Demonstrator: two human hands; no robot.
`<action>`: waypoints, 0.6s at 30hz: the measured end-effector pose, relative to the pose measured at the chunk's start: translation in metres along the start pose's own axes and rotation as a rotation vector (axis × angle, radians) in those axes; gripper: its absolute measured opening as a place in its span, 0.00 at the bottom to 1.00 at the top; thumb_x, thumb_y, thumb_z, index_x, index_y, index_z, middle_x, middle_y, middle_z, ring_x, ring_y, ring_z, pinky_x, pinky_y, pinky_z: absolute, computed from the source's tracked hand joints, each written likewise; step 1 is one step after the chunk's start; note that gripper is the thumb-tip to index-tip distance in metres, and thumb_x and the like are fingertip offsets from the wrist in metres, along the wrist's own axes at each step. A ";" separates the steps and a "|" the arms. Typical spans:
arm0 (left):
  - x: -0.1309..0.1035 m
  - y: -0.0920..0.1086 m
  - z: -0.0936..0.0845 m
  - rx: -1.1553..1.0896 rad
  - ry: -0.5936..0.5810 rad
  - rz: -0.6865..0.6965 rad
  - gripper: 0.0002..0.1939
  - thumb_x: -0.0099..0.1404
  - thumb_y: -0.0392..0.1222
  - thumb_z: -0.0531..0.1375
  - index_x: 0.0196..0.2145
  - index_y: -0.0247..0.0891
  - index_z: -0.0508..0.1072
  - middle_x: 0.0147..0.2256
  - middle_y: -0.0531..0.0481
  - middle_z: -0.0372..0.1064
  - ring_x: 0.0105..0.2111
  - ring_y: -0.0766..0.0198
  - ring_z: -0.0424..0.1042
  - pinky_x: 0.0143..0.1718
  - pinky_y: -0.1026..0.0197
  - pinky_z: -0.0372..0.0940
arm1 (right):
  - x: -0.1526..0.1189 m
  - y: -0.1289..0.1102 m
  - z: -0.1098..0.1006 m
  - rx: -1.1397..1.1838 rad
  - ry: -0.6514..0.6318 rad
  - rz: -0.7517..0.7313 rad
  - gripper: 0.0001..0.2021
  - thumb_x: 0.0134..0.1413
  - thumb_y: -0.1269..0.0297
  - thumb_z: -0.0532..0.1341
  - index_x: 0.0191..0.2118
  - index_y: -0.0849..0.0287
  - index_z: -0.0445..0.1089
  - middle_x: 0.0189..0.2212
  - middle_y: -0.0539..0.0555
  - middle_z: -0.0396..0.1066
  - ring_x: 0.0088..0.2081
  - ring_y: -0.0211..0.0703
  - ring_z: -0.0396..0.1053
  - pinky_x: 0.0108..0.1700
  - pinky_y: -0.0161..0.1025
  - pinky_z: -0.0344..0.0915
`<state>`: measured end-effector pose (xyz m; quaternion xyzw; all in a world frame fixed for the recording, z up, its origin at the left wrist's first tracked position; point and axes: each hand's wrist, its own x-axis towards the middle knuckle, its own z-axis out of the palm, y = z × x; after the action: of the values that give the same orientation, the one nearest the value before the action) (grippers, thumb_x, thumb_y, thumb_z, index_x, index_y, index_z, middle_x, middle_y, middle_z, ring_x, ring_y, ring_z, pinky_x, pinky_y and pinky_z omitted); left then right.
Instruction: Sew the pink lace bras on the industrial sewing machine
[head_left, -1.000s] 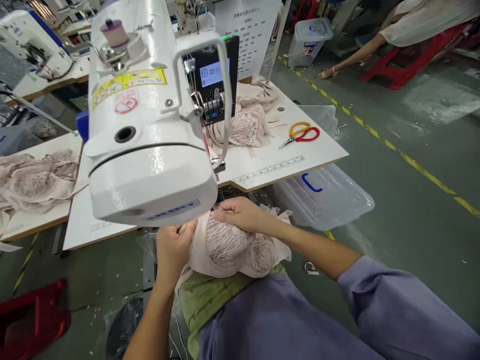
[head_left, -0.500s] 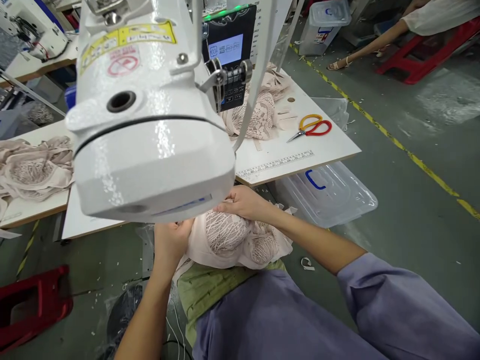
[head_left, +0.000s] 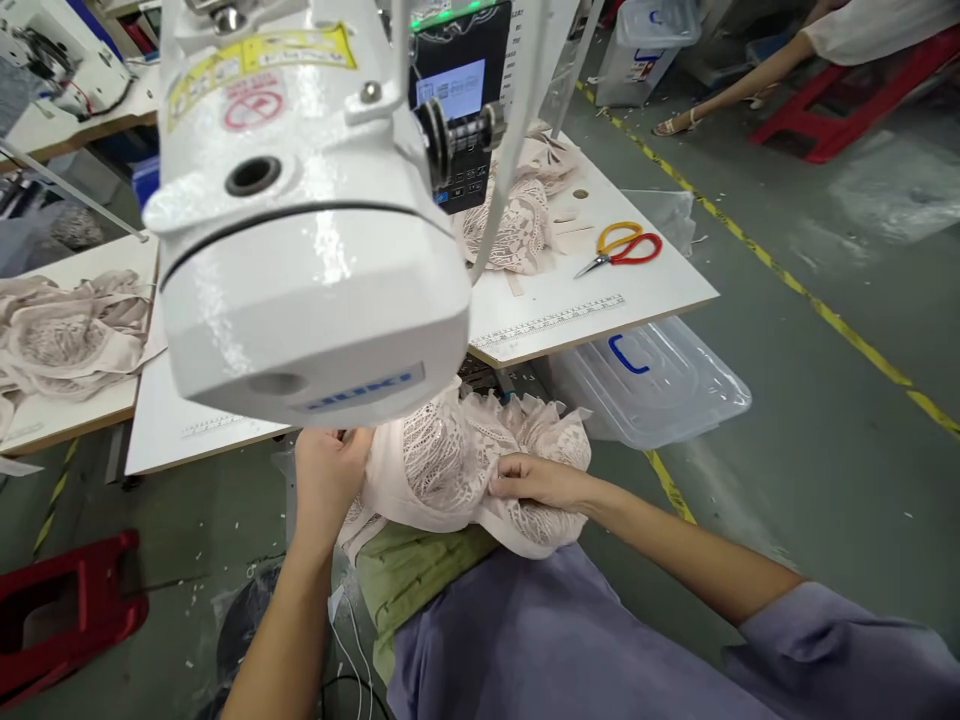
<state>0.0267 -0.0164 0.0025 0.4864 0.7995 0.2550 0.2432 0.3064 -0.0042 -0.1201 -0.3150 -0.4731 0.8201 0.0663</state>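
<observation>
A pale pink lace bra [head_left: 439, 465] lies across my lap below the white sewing machine head [head_left: 315, 310]. My left hand [head_left: 330, 475] is closed on the bra's left edge, with its fingertips partly hidden behind the fabric and under the machine. Over the right cup, my right hand [head_left: 544, 482] has its fingers curled and pinched on the lace near the middle. A ruffled edge stands up along the bra's far right side. The needle area is hidden behind the machine head.
Scissors [head_left: 622, 245] with yellow and red handles lie on the white table [head_left: 675, 290], beside more lace pieces [head_left: 517, 230]. A clear plastic box [head_left: 675, 390] sits below its edge. Further bras [head_left: 67, 335] are piled at left. Another person's leg [head_left: 735, 90] shows at upper right.
My right hand has moved right and toward me, from the left cup's upper edge to the right cup. More of the bra's ruffled far edge shows. My left hand keeps its hold.
</observation>
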 end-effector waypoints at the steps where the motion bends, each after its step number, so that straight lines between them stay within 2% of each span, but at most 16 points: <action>1: 0.000 0.001 0.001 -0.005 0.001 0.009 0.25 0.57 0.47 0.59 0.18 0.43 0.44 0.19 0.58 0.37 0.22 0.70 0.40 0.21 0.63 0.39 | -0.004 -0.001 0.002 0.054 0.089 -0.013 0.25 0.51 0.41 0.68 0.26 0.60 0.65 0.19 0.43 0.55 0.21 0.30 0.50 0.26 0.33 0.50; 4: -0.001 0.006 0.002 -0.004 0.006 0.034 0.25 0.58 0.47 0.59 0.18 0.43 0.44 0.18 0.59 0.37 0.21 0.70 0.40 0.22 0.62 0.39 | -0.015 -0.006 0.007 0.179 0.217 -0.056 0.24 0.48 0.42 0.70 0.28 0.61 0.69 0.22 0.46 0.64 0.24 0.32 0.59 0.30 0.34 0.56; 8: -0.003 0.008 0.002 0.006 -0.012 0.023 0.26 0.60 0.49 0.59 0.18 0.43 0.45 0.18 0.59 0.38 0.20 0.70 0.41 0.22 0.62 0.41 | -0.024 -0.013 0.012 0.247 0.177 -0.106 0.20 0.48 0.47 0.71 0.34 0.62 0.77 0.29 0.52 0.75 0.31 0.39 0.71 0.38 0.37 0.66; 10: -0.003 0.004 0.000 0.019 -0.013 0.062 0.22 0.61 0.49 0.59 0.18 0.42 0.53 0.17 0.59 0.47 0.20 0.69 0.49 0.23 0.63 0.47 | -0.027 -0.017 0.014 0.262 0.179 -0.129 0.19 0.47 0.48 0.72 0.33 0.61 0.77 0.28 0.52 0.75 0.32 0.41 0.73 0.40 0.39 0.68; 13: -0.007 -0.002 0.004 0.060 0.061 0.192 0.10 0.64 0.47 0.58 0.29 0.39 0.68 0.27 0.52 0.68 0.28 0.63 0.67 0.31 0.62 0.60 | -0.039 -0.024 0.016 0.250 0.249 -0.159 0.19 0.49 0.47 0.71 0.33 0.60 0.76 0.28 0.52 0.75 0.32 0.41 0.73 0.40 0.39 0.68; 16: -0.019 0.001 0.015 0.099 0.226 0.386 0.08 0.67 0.45 0.57 0.40 0.39 0.71 0.38 0.46 0.73 0.39 0.58 0.72 0.41 0.57 0.66 | -0.057 -0.033 0.018 0.121 0.313 -0.203 0.22 0.52 0.42 0.67 0.32 0.60 0.75 0.28 0.53 0.73 0.33 0.44 0.72 0.39 0.41 0.68; 18: -0.043 0.010 0.016 0.053 0.259 0.559 0.10 0.68 0.44 0.57 0.46 0.39 0.70 0.44 0.44 0.73 0.46 0.56 0.72 0.46 0.54 0.68 | -0.062 -0.040 0.022 -0.076 0.284 -0.245 0.23 0.56 0.41 0.64 0.28 0.59 0.73 0.25 0.52 0.70 0.31 0.44 0.70 0.37 0.41 0.67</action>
<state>0.0609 -0.0485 0.0024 0.6570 0.6655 0.3512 0.0470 0.3352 -0.0242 -0.0517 -0.3696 -0.5244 0.7349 0.2198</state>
